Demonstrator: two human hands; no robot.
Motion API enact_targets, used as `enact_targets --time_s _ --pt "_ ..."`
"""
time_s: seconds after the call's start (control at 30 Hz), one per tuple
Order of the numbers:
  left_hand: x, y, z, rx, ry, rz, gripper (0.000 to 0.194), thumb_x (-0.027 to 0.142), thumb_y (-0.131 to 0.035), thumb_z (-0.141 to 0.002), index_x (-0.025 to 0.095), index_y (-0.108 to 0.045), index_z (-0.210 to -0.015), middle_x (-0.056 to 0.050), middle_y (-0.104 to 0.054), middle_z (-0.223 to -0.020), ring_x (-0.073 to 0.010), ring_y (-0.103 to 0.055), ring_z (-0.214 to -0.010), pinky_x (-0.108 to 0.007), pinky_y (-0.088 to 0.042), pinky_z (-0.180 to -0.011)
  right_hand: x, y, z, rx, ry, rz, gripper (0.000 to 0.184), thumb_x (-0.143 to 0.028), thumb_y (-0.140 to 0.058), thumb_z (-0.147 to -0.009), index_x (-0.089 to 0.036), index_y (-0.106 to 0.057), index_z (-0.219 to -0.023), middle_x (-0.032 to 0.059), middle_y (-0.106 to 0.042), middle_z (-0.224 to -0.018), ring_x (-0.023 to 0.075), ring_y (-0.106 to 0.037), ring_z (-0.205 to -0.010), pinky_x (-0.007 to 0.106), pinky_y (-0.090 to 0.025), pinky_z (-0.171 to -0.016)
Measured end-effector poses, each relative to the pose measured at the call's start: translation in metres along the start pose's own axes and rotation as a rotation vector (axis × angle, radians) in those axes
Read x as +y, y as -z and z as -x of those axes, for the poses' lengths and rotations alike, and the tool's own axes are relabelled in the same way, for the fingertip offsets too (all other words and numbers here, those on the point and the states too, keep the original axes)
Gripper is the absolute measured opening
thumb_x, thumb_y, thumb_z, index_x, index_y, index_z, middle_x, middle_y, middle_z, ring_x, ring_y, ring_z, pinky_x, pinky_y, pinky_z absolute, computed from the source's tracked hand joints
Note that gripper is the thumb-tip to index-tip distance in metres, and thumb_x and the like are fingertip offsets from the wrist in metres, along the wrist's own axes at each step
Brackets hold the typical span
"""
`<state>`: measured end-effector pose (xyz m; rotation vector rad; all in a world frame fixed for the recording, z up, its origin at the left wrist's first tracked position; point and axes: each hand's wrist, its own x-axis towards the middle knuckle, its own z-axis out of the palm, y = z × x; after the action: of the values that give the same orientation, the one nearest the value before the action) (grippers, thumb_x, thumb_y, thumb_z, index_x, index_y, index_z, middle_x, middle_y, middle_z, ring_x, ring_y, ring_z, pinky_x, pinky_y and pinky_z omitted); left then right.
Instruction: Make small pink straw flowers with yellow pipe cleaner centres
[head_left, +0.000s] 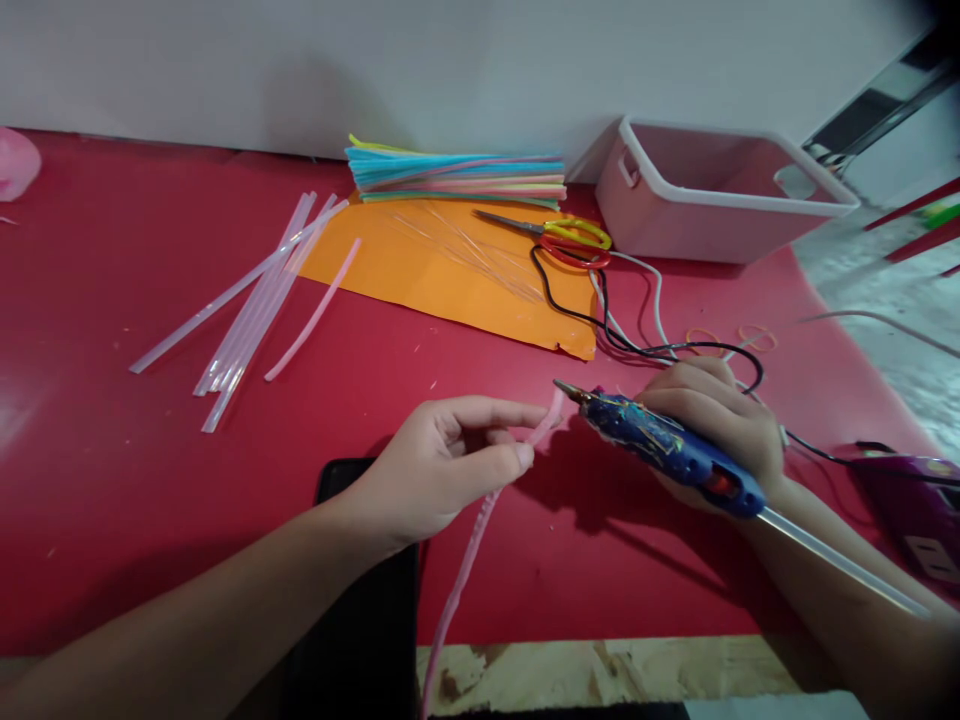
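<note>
Between thumb and fingers, my left hand (457,455) pinches a long pink pipe cleaner (469,560) near its upper end. Its lower length hangs down past the table's front edge. My right hand (716,415) is wrapped round a blue hot glue gun (660,440), which has dried glue on its body. The metal nozzle points left and is at the tip of the pipe cleaner; whether they touch I cannot tell. A clear glue stick (840,560) juts from the gun's back end.
On the red table (150,480) lie several clear glue sticks (247,310), a short pink pipe cleaner (315,310), and an orange sheet (435,265) bearing scissors (555,235). Behind are bundled pipe cleaners (457,175) and a pink bin (675,220). Cords (637,345) run beside my right hand; a purple power strip (911,510) sits right.
</note>
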<state>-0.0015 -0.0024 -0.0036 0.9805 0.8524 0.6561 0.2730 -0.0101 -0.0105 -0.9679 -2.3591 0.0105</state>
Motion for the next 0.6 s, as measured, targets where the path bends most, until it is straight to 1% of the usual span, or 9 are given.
enact_targets --time_s 0.1,0.2,0.27,0.33,0.4,0.47,0.53,0.6 --pt "0.0 0.0 0.0 0.005 -0.021 -0.011 0.027 0.019 -0.069 -0.075 0.021 -0.076 -0.102 0.003 -0.057 -0.067 -0.0054 -0.048 -0.058 -0.018 -0.039 -0.056 -0.001 -0.002 -0.001 0.015 -0.065 0.061 0.017 -0.02 -0.056 -0.08 -0.02 -0.054 -0.096 0.0039 -0.058 -0.074 0.0196 -0.056 -0.067 0.04 -0.04 -0.071" --pt "0.0 -0.002 0.001 0.051 -0.073 -0.076 0.029 0.022 -0.069 -0.076 0.018 -0.073 -0.105 0.001 -0.061 -0.071 -0.0077 -0.052 -0.062 -0.02 -0.043 -0.059 -0.001 -0.004 -0.001 0.038 -0.123 0.063 0.019 -0.017 -0.059 -0.078 -0.021 -0.054 -0.096 0.0026 -0.057 -0.075 0.0187 -0.055 -0.066 0.038 -0.041 -0.07" --pt "-0.001 -0.002 0.003 0.095 -0.18 -0.179 0.028 0.023 -0.067 -0.079 0.017 -0.072 -0.106 -0.002 -0.063 -0.076 -0.0097 -0.056 -0.067 -0.021 -0.046 -0.061 -0.001 -0.006 -0.001 0.072 -0.149 0.058 0.02 -0.016 -0.06 -0.077 -0.021 -0.053 -0.095 0.0023 -0.057 -0.075 0.0192 -0.055 -0.067 0.037 -0.041 -0.07" --pt "-0.001 -0.002 0.004 0.135 -0.338 -0.361 0.025 0.022 -0.062 -0.083 0.016 -0.072 -0.106 -0.003 -0.064 -0.081 -0.0111 -0.058 -0.071 -0.022 -0.047 -0.064 -0.001 -0.006 0.0 0.09 -0.166 0.056 0.02 -0.016 -0.059 -0.077 -0.022 -0.053 -0.095 0.0027 -0.058 -0.077 0.0199 -0.056 -0.069 0.037 -0.042 -0.07" --pt "-0.002 -0.001 0.006 0.165 -0.502 -0.567 0.024 0.018 -0.058 -0.086 0.017 -0.072 -0.106 -0.004 -0.064 -0.081 -0.0119 -0.057 -0.072 -0.024 -0.047 -0.065 0.0 -0.007 0.001 0.083 -0.173 0.053 0.021 -0.018 -0.059 -0.077 -0.022 -0.053 -0.096 0.003 -0.059 -0.079 0.0205 -0.056 -0.071 0.037 -0.042 -0.071" --pt "-0.004 0.0 0.008 0.167 -0.626 -0.707 0.027 0.016 -0.056 -0.087 0.018 -0.071 -0.109 -0.003 -0.061 -0.078 -0.0122 -0.055 -0.069 -0.025 -0.046 -0.066 0.0 -0.007 0.002 0.077 -0.205 0.042 0.021 -0.02 -0.06 -0.076 -0.023 -0.054 -0.095 0.0029 -0.061 -0.08 0.0209 -0.057 -0.073 0.037 -0.042 -0.072" --pt "-0.005 0.0 0.009 0.149 -0.684 -0.778 0.03 0.014 -0.053 -0.088 0.019 -0.07 -0.113 -0.002 -0.057 -0.077 -0.0119 -0.053 -0.067 -0.025 -0.046 -0.065 -0.001 -0.009 0.002 0.087 -0.293 -0.015 0.02 -0.022 -0.062 -0.074 -0.023 -0.056 -0.092 0.0024 -0.062 -0.08 0.0211 -0.058 -0.074 0.036 -0.043 -0.072" --pt "-0.005 0.0 0.01 0.127 -0.707 -0.82 0.033 0.013 -0.051 -0.089 0.019 -0.069 -0.115 -0.001 -0.054 -0.076 -0.0112 -0.052 -0.066 -0.024 -0.045 -0.065 -0.004 -0.012 0.002 0.119 -0.415 -0.118 0.018 -0.023 -0.064 -0.073 -0.023 -0.058 -0.09 0.0011 -0.062 -0.079 0.0195 -0.057 -0.07 0.034 -0.045 -0.068"
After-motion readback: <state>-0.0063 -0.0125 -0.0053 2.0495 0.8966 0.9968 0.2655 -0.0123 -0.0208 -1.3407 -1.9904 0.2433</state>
